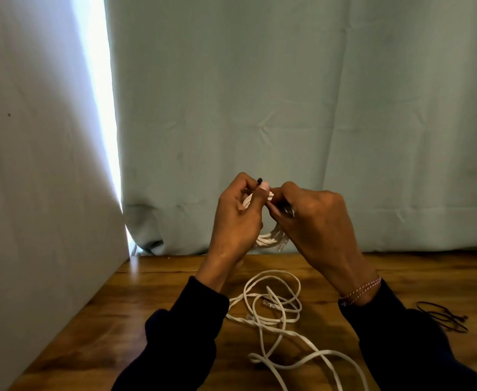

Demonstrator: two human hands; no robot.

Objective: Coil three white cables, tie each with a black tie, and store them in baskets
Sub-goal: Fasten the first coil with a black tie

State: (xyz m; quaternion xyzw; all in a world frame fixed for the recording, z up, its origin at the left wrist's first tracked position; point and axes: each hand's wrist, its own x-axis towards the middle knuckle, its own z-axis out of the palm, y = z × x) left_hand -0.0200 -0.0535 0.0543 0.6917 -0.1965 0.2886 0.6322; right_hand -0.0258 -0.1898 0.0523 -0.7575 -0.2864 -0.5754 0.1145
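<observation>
Both hands hold a coiled white cable (265,238) in the air above the wooden surface (152,300), in front of the curtain (288,94). The left hand (237,218) grips the coil's left side and pinches the end of a black tie (259,181) between thumb and forefinger. The right hand (313,215) curls over the coil's top right, apparently working the tie's other end, though its fingertips are hidden.

The main risk is the tie slipping from the left pinch before it is cinched; the loops would then spring apart and the coil would need rewinding. A loose wrap could also let single turns slide out later.

Loose white cable (274,311) lies tangled on the surface below, near the sleeves, which could drag or snag it. Spare black ties (443,317) lie at the right. No baskets are in view.
</observation>
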